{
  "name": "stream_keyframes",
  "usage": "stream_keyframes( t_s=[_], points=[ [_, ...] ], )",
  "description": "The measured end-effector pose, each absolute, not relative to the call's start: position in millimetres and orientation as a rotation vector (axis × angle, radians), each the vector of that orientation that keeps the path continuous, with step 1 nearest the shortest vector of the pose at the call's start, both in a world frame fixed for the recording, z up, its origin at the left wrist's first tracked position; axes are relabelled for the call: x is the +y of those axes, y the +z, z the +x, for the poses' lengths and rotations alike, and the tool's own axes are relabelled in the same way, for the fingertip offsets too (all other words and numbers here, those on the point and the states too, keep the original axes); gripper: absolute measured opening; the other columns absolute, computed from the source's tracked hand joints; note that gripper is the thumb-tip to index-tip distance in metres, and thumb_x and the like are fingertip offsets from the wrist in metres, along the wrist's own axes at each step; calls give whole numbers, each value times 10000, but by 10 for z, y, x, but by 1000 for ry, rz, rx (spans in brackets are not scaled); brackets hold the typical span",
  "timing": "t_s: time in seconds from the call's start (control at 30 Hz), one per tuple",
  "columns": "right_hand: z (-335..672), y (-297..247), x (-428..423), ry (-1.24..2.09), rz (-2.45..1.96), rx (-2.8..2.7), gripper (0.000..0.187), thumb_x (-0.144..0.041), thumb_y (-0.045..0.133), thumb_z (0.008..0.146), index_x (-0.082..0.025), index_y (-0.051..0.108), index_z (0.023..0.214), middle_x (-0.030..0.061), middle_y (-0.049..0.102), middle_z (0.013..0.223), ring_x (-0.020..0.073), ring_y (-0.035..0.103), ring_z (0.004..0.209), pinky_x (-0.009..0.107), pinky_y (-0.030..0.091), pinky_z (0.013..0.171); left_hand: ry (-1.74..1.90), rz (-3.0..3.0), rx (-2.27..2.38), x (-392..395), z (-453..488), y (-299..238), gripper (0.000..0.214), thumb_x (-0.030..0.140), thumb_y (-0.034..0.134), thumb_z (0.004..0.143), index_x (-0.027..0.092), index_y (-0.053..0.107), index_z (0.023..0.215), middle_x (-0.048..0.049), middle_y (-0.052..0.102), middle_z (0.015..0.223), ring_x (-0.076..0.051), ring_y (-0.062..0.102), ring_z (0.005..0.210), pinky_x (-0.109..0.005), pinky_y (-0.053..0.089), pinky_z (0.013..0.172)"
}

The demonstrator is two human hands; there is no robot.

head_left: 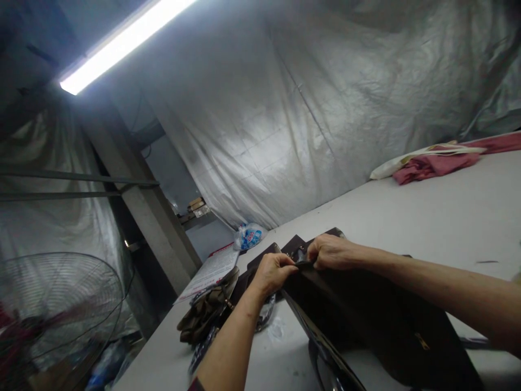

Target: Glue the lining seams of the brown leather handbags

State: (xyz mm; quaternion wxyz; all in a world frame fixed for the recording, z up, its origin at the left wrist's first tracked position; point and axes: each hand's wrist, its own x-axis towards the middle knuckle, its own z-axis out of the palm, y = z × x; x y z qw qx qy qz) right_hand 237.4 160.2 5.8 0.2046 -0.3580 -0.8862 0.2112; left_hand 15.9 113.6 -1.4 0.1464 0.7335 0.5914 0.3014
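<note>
A large dark brown bag (366, 315) with a small gold metal piece is tilted over the white table. My left hand (272, 274) pinches its upper edge between thumb and fingers. Close by on the right, my right hand (331, 252) has its fingers curled down on the same edge. Some small shiny hardware shows between the hands, too blurred to make out. Beyond them lie more dark flat pieces (297, 243). A crumpled olive-brown cloth item (207, 312) rests left of my left forearm. Black glossy straps or trim hang along the bag's near side.
The white table (448, 212) runs to a silvery plastic sheet wall (285, 119). Printed paper (211, 274) and a clear plastic bag with blue print (250, 237) lie at its far left. Pink cloth (435, 165) sits at the back right. A fan (61, 304) stands left.
</note>
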Motion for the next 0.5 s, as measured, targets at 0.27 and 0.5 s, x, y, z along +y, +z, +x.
stream_keyframes(
  t_s=[0.27, 0.5],
  points=[
    [2416, 14, 1605, 609, -824, -2461, 224, -196, 610, 674, -164, 809, 773, 8, 663, 639, 163, 583, 628, 260, 349, 574, 751, 2279, 1701, 1137, 305, 68, 195, 344, 751, 762, 217, 844, 878, -26, 784, 832, -204, 680, 831, -265, 487, 759],
    [2445, 1, 1586, 515, -643, -2528, 291, -264, 611, 795, -149, 815, 967, 51, 761, 819, 191, 668, 766, 257, 442, 672, 719, 2382, 1672, 961, 417, 172, 185, 319, 685, 747, 200, 826, 749, -34, 757, 735, -217, 681, 779, -295, 484, 776]
  ],
)
